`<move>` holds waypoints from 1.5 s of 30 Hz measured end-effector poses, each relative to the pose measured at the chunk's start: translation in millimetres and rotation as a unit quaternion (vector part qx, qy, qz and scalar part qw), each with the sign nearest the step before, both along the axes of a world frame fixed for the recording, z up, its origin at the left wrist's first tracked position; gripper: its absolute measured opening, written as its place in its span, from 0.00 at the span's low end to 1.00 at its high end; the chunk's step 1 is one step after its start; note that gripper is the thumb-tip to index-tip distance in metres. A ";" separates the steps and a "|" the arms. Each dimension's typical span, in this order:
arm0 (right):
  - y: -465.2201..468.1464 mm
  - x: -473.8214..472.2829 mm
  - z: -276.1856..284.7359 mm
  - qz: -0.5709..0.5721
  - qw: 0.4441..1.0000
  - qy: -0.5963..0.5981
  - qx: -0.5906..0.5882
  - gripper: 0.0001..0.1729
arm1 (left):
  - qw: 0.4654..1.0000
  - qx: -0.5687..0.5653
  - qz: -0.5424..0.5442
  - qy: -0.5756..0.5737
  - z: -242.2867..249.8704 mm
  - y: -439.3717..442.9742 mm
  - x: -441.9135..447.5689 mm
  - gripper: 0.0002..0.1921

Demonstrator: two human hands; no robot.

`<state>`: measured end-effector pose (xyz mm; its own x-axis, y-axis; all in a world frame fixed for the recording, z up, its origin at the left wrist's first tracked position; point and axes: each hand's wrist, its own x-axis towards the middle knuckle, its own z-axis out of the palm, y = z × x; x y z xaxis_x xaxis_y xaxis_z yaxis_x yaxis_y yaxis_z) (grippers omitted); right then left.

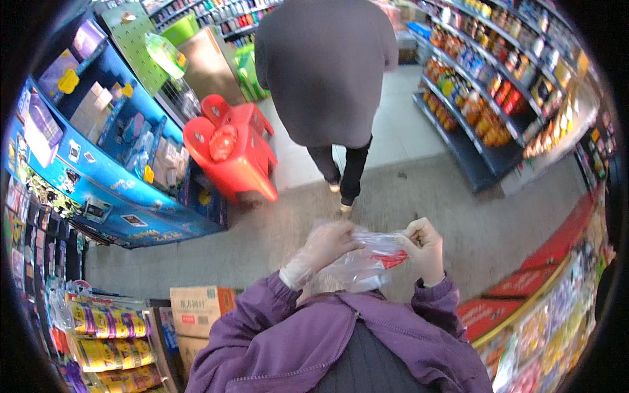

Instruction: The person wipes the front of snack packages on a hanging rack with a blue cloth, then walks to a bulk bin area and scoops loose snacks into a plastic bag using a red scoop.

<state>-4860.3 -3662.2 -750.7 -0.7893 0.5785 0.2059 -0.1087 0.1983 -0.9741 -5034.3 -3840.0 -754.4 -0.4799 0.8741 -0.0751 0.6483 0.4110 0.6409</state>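
Note:
Both of my hands wear thin pale gloves and hold up a clear plastic bag (pixel 356 265) in front of my body. My left hand (pixel 324 250) grips the bag's upper edge on the left. On the right, my right hand (pixel 423 248) pinches the other end of that edge between thumb and fingers. Red and white patches show on or through the film near my right hand; whether they are print or contents, I cannot tell.
A person in a dark jacket (pixel 327 73) stands or walks ahead. Red plastic chairs (pixel 245 167) and a blue shelf unit (pixel 128 191) are at left, bottle shelves (pixel 471 113) at right. Cardboard boxes (pixel 196 307) stand at lower left, beside packaged goods (pixel 113 319).

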 end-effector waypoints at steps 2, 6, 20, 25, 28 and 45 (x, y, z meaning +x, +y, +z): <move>40.4 -59.1 4.6 -0.024 0.998 0.065 0.003 0.08 | 0.988 0.045 0.146 -0.017 3.0 27.1 -40.6 0.16; 97.5 -170.4 38.8 0.011 0.998 0.051 -0.045 0.13 | 0.904 0.222 0.360 0.061 22.6 46.1 -155.7 0.11; 220.7 -617.6 -53.7 0.363 0.918 -0.140 -0.081 0.59 | 0.835 0.281 0.346 -0.322 -3.6 254.4 -505.4 0.16; 299.4 -745.7 -1.7 0.297 0.941 -0.149 -0.058 0.49 | 0.855 0.287 0.258 -0.347 3.7 308.6 -656.7 0.18; 350.9 -820.9 -38.5 0.257 0.959 -0.065 -0.101 0.37 | 0.865 0.278 0.219 -0.354 -5.5 346.2 -734.4 0.17; 636.5 -1266.3 -32.8 0.213 0.976 -0.032 0.034 0.32 | 0.726 0.357 0.456 -0.371 31.6 462.0 -1151.7 0.04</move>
<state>-6126.6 -3025.7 -783.5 -0.9679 0.1812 0.1742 -0.1342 0.2131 -0.9678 -6186.0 -3377.9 -722.7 -0.9424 0.1609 -0.2932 -0.3175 -0.1553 0.9354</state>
